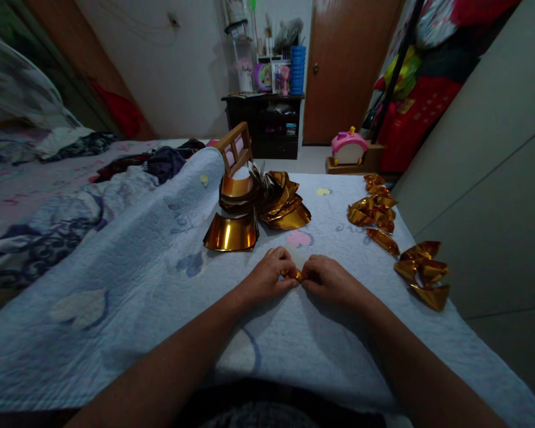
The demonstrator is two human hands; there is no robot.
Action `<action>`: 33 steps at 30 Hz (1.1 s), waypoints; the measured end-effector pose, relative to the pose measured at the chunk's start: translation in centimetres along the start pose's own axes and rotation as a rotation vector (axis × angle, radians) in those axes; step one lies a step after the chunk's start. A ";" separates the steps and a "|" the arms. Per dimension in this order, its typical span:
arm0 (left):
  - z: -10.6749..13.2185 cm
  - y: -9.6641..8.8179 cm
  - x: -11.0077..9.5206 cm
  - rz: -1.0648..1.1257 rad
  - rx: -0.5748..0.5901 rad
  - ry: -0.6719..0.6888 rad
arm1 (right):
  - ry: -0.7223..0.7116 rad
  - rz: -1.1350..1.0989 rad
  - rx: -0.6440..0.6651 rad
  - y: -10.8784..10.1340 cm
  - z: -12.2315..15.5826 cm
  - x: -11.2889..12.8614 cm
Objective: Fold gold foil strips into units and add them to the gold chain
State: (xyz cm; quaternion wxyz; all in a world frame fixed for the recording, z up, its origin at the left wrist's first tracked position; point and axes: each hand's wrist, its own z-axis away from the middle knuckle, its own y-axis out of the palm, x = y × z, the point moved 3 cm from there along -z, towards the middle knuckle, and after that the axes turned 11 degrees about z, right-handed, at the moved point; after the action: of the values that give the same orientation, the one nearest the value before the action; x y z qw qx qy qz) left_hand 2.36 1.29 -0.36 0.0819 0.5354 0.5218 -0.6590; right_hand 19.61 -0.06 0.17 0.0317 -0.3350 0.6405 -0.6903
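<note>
Between my two hands is a small piece of shiny gold foil paper [299,275], mostly covered by the fingers. My left hand [274,274] pinches its left side, and my right hand [324,276] closes on its right end. The hands are close together, just above the blue-grey quilt [232,297]. Beyond them, fanned stacks of curved gold foil sheets [232,232] lie on the quilt. To the right sit several folded gold foil pieces [423,270], some heaped farther back along the edge.
A wooden frame [235,148] stands behind the foil stacks. The quilt rises in a ridge on the left, beside rumpled bedding [66,208]. A pale cabinet [494,196] borders the right edge. Farther back are a pink toy [349,148], a dark shelf [264,128] and a wooden door [343,71].
</note>
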 end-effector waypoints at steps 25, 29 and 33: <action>-0.3 -0.4 0.4 0.144 -0.008 -0.028 | -0.072 -0.099 -0.007 0.2 -0.1 0.6; -0.3 -0.4 0.4 0.140 0.007 -0.033 | -0.031 -0.110 0.021 -0.3 -0.1 0.4; -0.3 -0.5 0.3 0.132 0.012 -0.030 | 0.014 -0.111 0.034 -0.7 0.2 0.1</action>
State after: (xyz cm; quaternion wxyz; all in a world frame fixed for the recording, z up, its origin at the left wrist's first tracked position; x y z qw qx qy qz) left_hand 2.14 1.90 -0.27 0.1299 0.5594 0.4800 -0.6632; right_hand 19.91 -0.20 0.87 -0.0052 -0.3647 0.6094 -0.7040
